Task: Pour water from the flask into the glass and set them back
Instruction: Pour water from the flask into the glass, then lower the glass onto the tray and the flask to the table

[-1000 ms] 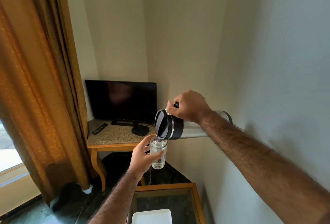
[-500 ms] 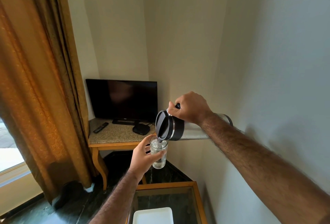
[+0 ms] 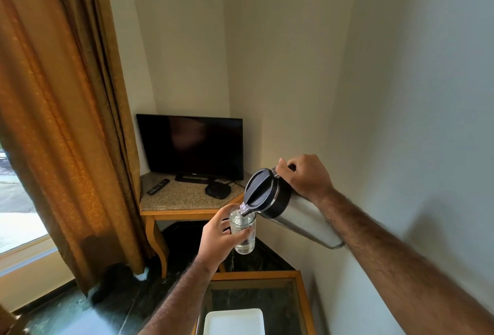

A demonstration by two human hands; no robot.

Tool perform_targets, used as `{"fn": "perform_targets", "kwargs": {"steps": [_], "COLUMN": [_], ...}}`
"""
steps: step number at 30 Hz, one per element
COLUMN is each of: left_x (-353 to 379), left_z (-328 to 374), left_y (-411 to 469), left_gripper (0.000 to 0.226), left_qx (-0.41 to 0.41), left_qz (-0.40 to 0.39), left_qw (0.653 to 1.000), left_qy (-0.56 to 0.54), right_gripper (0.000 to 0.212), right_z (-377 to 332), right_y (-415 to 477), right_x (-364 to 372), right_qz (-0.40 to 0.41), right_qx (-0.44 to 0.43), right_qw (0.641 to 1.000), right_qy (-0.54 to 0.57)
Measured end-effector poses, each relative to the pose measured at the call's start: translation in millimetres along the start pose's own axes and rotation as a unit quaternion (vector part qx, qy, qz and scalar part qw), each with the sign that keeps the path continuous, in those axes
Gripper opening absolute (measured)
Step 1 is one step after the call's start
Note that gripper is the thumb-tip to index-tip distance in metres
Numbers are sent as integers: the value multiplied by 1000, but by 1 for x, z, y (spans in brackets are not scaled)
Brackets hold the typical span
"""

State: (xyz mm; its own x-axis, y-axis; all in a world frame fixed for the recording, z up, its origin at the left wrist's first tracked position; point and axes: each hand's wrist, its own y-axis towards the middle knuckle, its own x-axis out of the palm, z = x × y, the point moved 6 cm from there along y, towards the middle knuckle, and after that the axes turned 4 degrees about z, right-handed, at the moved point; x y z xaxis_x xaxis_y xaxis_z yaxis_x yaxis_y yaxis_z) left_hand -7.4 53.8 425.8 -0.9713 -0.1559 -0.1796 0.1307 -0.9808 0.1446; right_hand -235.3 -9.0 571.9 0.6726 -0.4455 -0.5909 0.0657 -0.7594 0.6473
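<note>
My right hand (image 3: pixel 307 178) grips the handle of a steel flask (image 3: pixel 299 218) with a black lid, tipped steeply so its spout rests over the glass. Water runs from the spout into a clear glass (image 3: pixel 243 230), which is nearly full. My left hand (image 3: pixel 217 235) wraps around the glass from the left and holds it upright in the air, above the floor between two tables. The flask's handle is mostly hidden under my fingers.
A glass-topped wooden table (image 3: pixel 300 297) with a white tray (image 3: pixel 235 321) lies just below. Behind stands a granite-topped corner table (image 3: pixel 173 201) bearing a television (image 3: pixel 191 145), a remote (image 3: pixel 158 186) and a black box (image 3: pixel 217 190). An orange curtain (image 3: pixel 61 120) hangs left; a wall runs close on the right.
The flask is tilted further, its base raised higher. The water level in the glass has risen. Both hands stay roughly in place.
</note>
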Motion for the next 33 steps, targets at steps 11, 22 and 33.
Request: {"fn": "perform_targets", "kwargs": {"steps": [11,22,33], "left_x": [8,33,66], "left_z": [-40,-128,-249], "left_y": [8,-1,1], "left_gripper": [67,69,69], "left_qx": [-3,-47,-116], "left_qz": [10,-11,-38], "left_qw": [997,991,975], "left_qy": [75,128,183], "right_gripper": [72,29,7], "right_z": [114,188,240], "right_y": [-75,-164,-254], "right_x": [29,84,147], "right_qz": [151,180,197], "right_qx": [383,501,582], "right_qw": [880,779,692], "right_qy": [236,332,379]}}
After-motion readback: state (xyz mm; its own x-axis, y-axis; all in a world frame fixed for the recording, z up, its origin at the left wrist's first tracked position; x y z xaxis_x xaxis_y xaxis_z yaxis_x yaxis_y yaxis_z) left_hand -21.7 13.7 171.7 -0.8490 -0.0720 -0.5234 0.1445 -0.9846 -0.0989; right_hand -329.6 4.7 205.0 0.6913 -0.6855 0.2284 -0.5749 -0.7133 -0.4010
